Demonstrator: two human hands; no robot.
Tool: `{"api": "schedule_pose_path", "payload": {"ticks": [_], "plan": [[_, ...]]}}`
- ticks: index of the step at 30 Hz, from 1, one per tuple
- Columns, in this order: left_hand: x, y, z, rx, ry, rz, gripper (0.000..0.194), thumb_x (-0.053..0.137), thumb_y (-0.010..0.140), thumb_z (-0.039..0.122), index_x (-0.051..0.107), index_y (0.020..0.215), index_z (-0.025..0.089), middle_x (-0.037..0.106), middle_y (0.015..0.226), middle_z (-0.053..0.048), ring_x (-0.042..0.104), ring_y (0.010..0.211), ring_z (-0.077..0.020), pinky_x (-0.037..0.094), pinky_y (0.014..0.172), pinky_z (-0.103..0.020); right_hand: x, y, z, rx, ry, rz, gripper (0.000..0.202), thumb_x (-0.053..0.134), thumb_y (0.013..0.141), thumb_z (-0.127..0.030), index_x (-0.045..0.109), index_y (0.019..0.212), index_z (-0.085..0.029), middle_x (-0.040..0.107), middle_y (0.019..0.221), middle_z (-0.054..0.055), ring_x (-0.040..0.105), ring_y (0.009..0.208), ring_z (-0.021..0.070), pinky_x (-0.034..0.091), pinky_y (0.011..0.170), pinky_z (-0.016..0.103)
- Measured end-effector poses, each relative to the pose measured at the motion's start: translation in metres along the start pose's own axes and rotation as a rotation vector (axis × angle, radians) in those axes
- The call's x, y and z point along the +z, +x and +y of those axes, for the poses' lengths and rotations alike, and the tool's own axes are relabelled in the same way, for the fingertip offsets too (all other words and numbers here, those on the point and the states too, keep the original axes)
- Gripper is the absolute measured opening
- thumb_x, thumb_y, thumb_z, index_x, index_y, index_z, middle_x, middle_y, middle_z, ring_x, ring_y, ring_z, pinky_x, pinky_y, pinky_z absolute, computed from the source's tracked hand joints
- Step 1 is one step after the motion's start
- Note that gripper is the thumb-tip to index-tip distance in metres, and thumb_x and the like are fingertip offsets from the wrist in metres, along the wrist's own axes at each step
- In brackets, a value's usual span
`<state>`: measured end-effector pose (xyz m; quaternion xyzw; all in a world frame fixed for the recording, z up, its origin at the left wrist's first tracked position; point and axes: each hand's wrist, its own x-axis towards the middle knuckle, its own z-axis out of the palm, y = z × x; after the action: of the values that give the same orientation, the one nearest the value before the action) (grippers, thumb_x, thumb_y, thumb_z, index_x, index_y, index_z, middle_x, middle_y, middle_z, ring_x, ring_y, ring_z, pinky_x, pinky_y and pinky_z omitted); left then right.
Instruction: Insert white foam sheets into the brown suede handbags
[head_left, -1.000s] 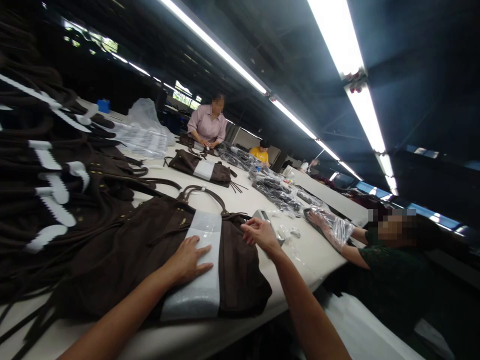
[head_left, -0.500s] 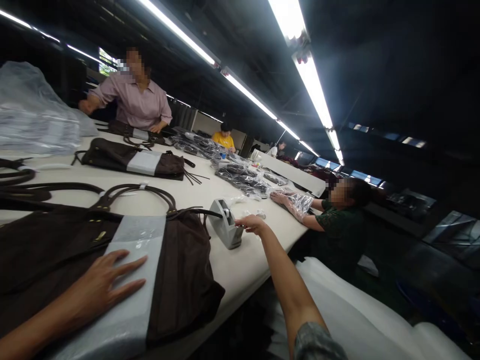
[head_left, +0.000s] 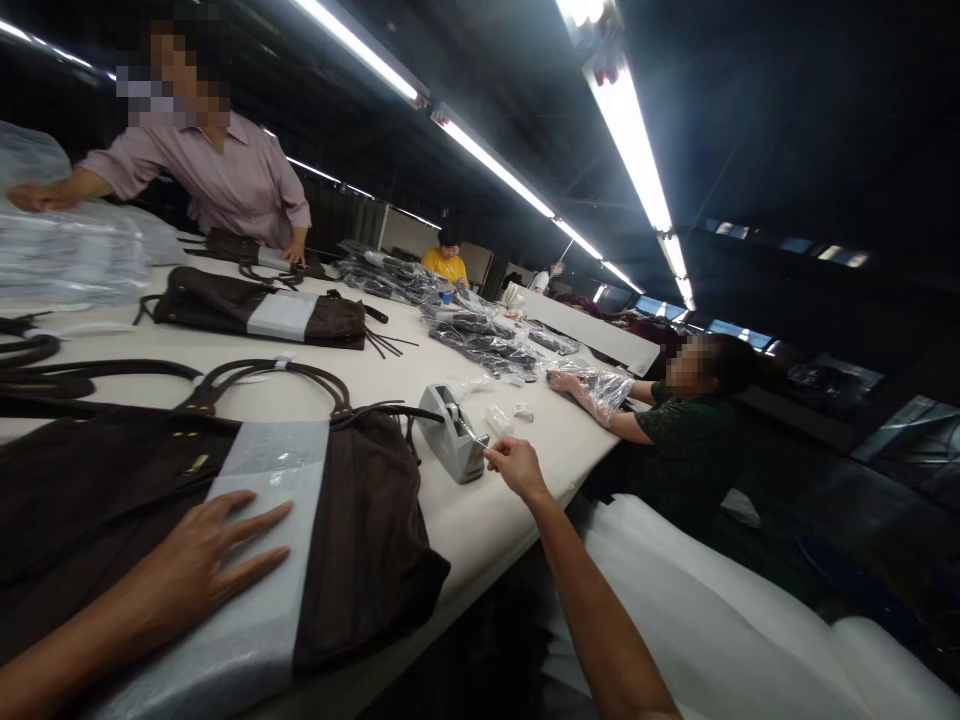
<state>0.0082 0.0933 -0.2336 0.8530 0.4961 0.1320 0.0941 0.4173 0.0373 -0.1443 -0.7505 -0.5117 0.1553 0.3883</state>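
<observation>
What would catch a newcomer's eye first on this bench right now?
Nearest the camera, the left hand lies flat on the white foam wrap banding a dark brown handbag. To its right, the right hand pinches a strip of tape at the grey tape dispenser. A second wrapped handbag lies farther back on the white table.

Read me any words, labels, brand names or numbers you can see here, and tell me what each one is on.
None can be read.
The brown bag under the left hand: small gold fittings, no lettering legible.
The tape dispenser by the right hand: no label visible.
The foam wrap around the bag: plain.
The plastic-wrapped packs further up the table: any print is too small and blurred to read.
</observation>
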Motion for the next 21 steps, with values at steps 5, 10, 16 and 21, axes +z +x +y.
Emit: {"api": "schedule_pose_path", "payload": {"ticks": [5,10,16,21], "plan": [[-0.009,-0.004,0.011,-0.04,-0.039,0.024,0.053,0.05,0.083,0.056,0.063,0.128,0.031,0.054,0.139,-0.01,0.046,0.132,-0.0315,0.034,0.113,-0.045,0.014,-0.022,0.029,0.067,-0.131,0.167,0.021,0.064,0.074,-0.024,0.058,0.054,-0.019,0.068,0.061,0.006,0.065,0.069,0.0207,0.045,0.071,0.029],[-0.025,-0.014,0.029,-0.032,-0.109,-0.049,0.057,0.053,0.084,0.053,0.058,0.134,0.025,0.048,0.144,-0.018,0.044,0.134,-0.0355,0.032,0.114,-0.048,0.028,-0.042,-0.02,-0.026,0.244,0.105,0.031,0.066,0.077,-0.047,0.069,0.075,-0.016,0.072,0.069,0.007,0.062,0.059,0.017,0.045,0.056,0.026],[-0.036,-0.025,0.035,-0.042,-0.169,-0.113,0.062,0.052,0.086,0.052,0.051,0.14,0.02,0.038,0.152,-0.02,0.032,0.143,-0.0355,0.027,0.117,-0.047,0.12,-0.059,-0.15,0.049,0.573,-0.432,0.027,0.077,0.073,-0.037,0.068,0.074,-0.012,0.073,0.071,0.007,0.063,0.055,0.0099,0.043,0.046,0.017],[-0.04,-0.033,0.034,-0.004,-0.197,-0.123,0.06,0.052,0.086,0.049,0.053,0.138,0.019,0.035,0.154,-0.019,0.028,0.145,-0.0369,0.023,0.118,-0.05,0.208,-0.055,-0.202,0.229,0.462,-0.548,0.02,0.069,0.084,-0.02,0.061,0.069,-0.011,0.068,0.059,0.003,0.06,0.047,0.0068,0.044,0.044,0.013]]}}
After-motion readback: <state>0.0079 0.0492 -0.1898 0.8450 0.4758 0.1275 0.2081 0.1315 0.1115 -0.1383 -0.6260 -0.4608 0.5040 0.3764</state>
